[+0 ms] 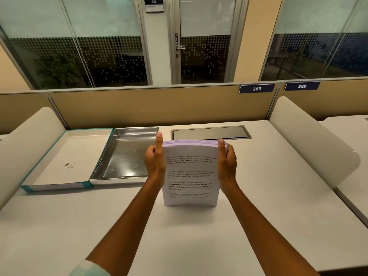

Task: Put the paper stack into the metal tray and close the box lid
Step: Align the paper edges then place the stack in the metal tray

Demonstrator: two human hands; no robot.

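Observation:
A paper stack [190, 176] with printed text stands upright on its bottom edge on the white desk, held between both hands. My left hand [155, 160] grips its left edge with the thumb up, and my right hand [227, 158] grips its right edge. To the left lies the shiny metal tray [111, 156], with nothing in it. Joined to the tray's left side, the box lid [59, 166] lies open and flat, white inside with a teal rim.
A grey cable hatch [211, 133] is set into the desk behind the paper. A tan partition [159, 104] runs along the back, and curved white dividers [310, 140] stand at both sides.

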